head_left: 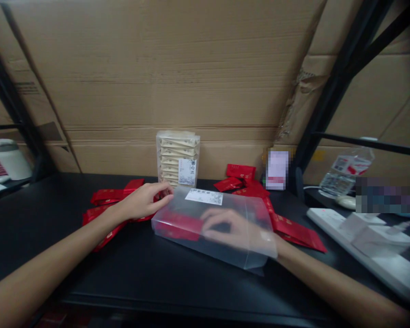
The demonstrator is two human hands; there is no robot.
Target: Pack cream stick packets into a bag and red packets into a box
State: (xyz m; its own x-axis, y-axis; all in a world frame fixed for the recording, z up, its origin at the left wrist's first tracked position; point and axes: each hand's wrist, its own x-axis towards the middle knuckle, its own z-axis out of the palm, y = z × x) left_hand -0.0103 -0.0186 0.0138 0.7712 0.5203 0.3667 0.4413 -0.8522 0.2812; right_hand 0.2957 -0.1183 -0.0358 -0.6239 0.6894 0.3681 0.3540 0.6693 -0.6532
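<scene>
A clear frosted plastic box (pixel 234 205) with a white printed label (pixel 205 197) lies on its side in front of me. My left hand (pixel 148 199) rests at its far left corner, fingers curled against the edge. Through the open right end, my right hand (pixel 227 228) reaches inside and is seen through the plastic. Its fingers close on the end of a red packet (pixel 181 226) near the box's left end. Several red packets (pixel 107 196) lie under and beside my left forearm. More red packets (pixel 297 231) are scattered behind and right of the box.
Against the cardboard wall (pixel 177 68) stands a similar box (pixel 161 159) filled with cream packets. A phone-like screen (pixel 277 171) leans at the back right. A white power strip (pixel 365 246) and a water bottle (pixel 345 171) are on the right. A white flask (pixel 13 159) stands far left.
</scene>
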